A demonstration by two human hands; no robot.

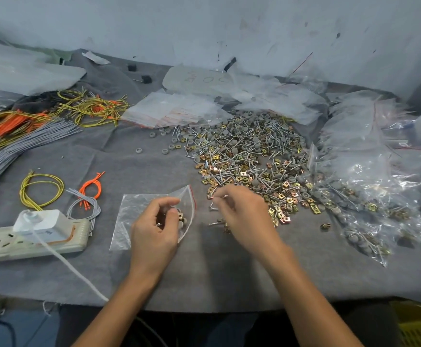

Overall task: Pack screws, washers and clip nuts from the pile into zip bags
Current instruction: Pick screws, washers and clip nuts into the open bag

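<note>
Here, zip bag (127, 214) (in L hand (154, 234))

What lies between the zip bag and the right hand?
Head view: two loose screws lie on bare grey cloth between the zip bag and the right hand.

One wide-angle view looks from the person's head, facing forward and steeply down onto the table (229, 276). It sits close: both forearms (119, 309) enter from the near edge, the left hand (154, 231) and right hand (244, 214) fill mid-frame, and the wall (204, 26) closes the far side.
</note>
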